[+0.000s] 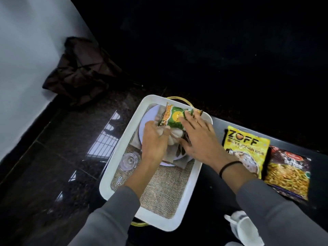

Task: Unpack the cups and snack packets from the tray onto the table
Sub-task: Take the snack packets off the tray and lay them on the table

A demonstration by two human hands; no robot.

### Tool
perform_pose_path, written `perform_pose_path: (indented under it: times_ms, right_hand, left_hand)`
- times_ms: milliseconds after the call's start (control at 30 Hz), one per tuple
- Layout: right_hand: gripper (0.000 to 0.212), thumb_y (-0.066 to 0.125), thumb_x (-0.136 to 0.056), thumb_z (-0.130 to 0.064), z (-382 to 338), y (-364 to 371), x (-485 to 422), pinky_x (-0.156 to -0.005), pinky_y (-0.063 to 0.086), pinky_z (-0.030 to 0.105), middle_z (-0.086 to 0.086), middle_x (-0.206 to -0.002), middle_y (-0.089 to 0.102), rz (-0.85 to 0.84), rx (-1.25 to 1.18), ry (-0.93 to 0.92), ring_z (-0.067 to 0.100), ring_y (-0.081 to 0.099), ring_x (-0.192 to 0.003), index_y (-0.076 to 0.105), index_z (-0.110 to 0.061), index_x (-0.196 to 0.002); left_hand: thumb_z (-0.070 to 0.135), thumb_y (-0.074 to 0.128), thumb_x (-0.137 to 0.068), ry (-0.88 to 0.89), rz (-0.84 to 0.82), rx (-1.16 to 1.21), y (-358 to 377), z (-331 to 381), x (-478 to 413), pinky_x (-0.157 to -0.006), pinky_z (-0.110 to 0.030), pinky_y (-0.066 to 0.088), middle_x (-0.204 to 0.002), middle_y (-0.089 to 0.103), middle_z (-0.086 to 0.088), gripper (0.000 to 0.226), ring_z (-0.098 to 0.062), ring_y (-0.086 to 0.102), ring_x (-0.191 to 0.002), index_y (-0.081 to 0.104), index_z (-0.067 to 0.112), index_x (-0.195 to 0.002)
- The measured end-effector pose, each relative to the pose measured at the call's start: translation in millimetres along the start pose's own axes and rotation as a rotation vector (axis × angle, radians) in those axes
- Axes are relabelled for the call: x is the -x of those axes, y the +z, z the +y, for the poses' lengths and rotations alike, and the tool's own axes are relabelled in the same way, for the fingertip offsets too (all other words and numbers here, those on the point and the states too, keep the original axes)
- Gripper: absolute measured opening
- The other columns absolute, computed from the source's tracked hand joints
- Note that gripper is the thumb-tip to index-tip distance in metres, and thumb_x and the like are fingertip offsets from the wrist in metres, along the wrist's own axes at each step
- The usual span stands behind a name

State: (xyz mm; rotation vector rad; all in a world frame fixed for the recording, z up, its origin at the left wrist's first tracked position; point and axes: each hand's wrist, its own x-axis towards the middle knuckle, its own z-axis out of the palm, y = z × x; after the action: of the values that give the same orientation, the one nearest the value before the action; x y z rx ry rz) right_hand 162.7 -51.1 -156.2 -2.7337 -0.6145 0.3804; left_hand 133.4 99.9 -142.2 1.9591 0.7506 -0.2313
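White rectangular plastic tray [124, 148] sits on the dark table [221, 125], lined with coarse burlap mat [159, 189]. At its far end, a green-and-orange foil snack packet [174, 117] lies over a white plate [147, 114] and folded cloth.

Both hands are on the packet. Left hand [154, 139] pinches its near-left corner, fingers closed on the foil. Right hand [198, 137] — black band at the wrist — lies spread over the packet's right half, fingers wide, not clearly gripping.

Key relation: the packet's long axis runs left-to-right across the tray's far end, straight ahead of both hands. Right hand is nearer the open table, so a carry rightward looks natural.

Already out on the table, right of the tray: yellow snack packet [246, 150] and dark red-labelled packet of fried sticks [291, 173], side by side and touching.

Still in the tray — a clear glass cup [128, 160], near the left wall. A white mug [243, 228] stands on the table by the right sleeve.
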Motion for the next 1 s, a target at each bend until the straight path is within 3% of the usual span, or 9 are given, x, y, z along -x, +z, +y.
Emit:
perform_pose_path:
  times_ms: [100, 200, 300, 433, 533, 600, 700, 800, 1000]
  right_hand:
    - [0.068, 0.056, -0.096, -0.043, -6.9, 0.9, 4.2, -0.122, 0.013, 0.042, -0.001, -0.165, 0.025, 0.036, -0.148, 0.101, 0.020, 0.010, -0.155, 0.032, -0.021, -0.156]
    - [0.060, 0.058, -0.096, -0.041, -20.1, 0.4, 5.4, -0.118, 0.024, 0.043, -0.003, -0.155, 0.036, 0.050, -0.264, 0.156, 0.017, 0.027, -0.147, 0.043, -0.021, -0.151]
    - [0.055, 0.060, -0.095, -0.036, -28.8, -1.7, 6.5, -0.108, 0.036, 0.040, -0.006, -0.142, 0.040, 0.056, -0.356, 0.187, 0.010, 0.036, -0.121, 0.047, -0.021, -0.146]
    - [0.046, 0.059, -0.096, -0.038, -27.4, -5.8, 5.9, -0.104, 0.046, 0.040, -0.009, -0.129, 0.046, 0.034, -0.510, 0.255, 0.022, 0.052, -0.119, 0.055, -0.023, -0.140]
    - [0.040, 0.059, -0.096, -0.041, -23.9, -6.1, 8.2, -0.082, 0.042, 0.011, -0.016, -0.119, 0.048, 0.042, -0.582, 0.271, -0.003, 0.052, -0.101, 0.061, -0.025, -0.133]
    - [0.037, 0.060, -0.096, -0.041, -21.9, -5.7, 12.0, -0.075, 0.034, 0.004, -0.017, -0.119, 0.051, 0.029, -0.626, 0.269, -0.012, 0.050, -0.095, 0.063, -0.026, -0.130]
    - [0.035, 0.062, -0.096, -0.041, -18.9, -6.9, 20.5, -0.092, 0.041, 0.015, -0.015, -0.125, 0.055, 0.017, -0.752, 0.300, -0.003, 0.053, -0.111, 0.067, -0.025, -0.126]
    - [0.031, 0.064, -0.095, -0.040, -18.7, -9.5, 29.7, -0.104, 0.041, 0.029, -0.014, -0.127, 0.057, 0.009, -0.844, 0.322, 0.007, 0.052, -0.124, 0.070, -0.025, -0.122]
    - [0.033, 0.069, -0.091, -0.042, -12.4, -15.9, 46.7, -0.102, 0.052, 0.040, -0.006, -0.126, 0.063, 0.107, -0.942, 0.374, 0.010, 0.061, -0.117, 0.062, -0.027, -0.120]
  left_hand:
    - [0.032, 0.067, -0.094, -0.219, -0.103, 0.335, -2.5, -1.0, -10.5, -0.098, -0.045, 0.054, -0.104, 0.071, -0.004, 0.027, -0.018, 0.068, -0.096, 0.059, 0.016, -0.114]
    - [0.028, 0.071, -0.093, -0.137, -0.159, 0.443, -0.8, -3.1, -9.9, -0.095, -0.051, 0.056, -0.068, 0.069, 0.001, 0.015, -0.019, 0.068, -0.074, 0.061, 0.019, -0.086]
    - [0.030, 0.072, -0.092, -0.110, -0.205, 0.486, 3.7, -0.7, -10.1, -0.091, -0.050, 0.059, -0.076, 0.073, 0.000, 0.013, -0.018, 0.068, -0.077, 0.066, 0.019, -0.092]
    - [0.041, 0.073, -0.090, -0.126, -0.217, 0.409, 5.7, -2.2, -14.2, -0.088, -0.041, 0.061, -0.100, 0.078, -0.006, 0.029, -0.019, 0.075, -0.094, 0.070, 0.017, -0.106]
    - [0.044, 0.075, -0.086, -0.138, -0.229, 0.404, 3.3, -6.5, -15.8, -0.085, -0.039, 0.062, -0.104, 0.077, -0.002, 0.033, -0.017, 0.074, -0.097, 0.068, 0.022, -0.109]
    - [0.042, 0.079, -0.083, -0.144, -0.234, 0.388, 1.7, -9.3, -16.2, -0.079, -0.036, 0.064, -0.103, 0.076, 0.000, 0.034, -0.015, 0.075, -0.095, 0.068, 0.023, -0.109]
    - [0.034, 0.083, -0.080, -0.162, -0.254, 0.441, -0.5, -9.3, -13.6, -0.066, -0.028, 0.063, -0.100, 0.078, -0.001, 0.035, -0.011, 0.077, -0.085, 0.067, 0.020, -0.108]
    - [0.027, 0.085, -0.078, -0.233, -0.267, 0.503, -1.5, -6.9, -8.9, -0.064, -0.031, 0.063, -0.099, 0.079, -0.007, 0.044, -0.016, 0.078, -0.080, 0.065, 0.009, -0.112]
    - [0.025, 0.088, -0.074, -0.144, -0.295, 0.545, -4.3, 1.8, 11.1, -0.062, -0.023, 0.060, -0.098, 0.080, -0.001, 0.054, -0.015, 0.078, -0.084, 0.062, 0.010, -0.119]
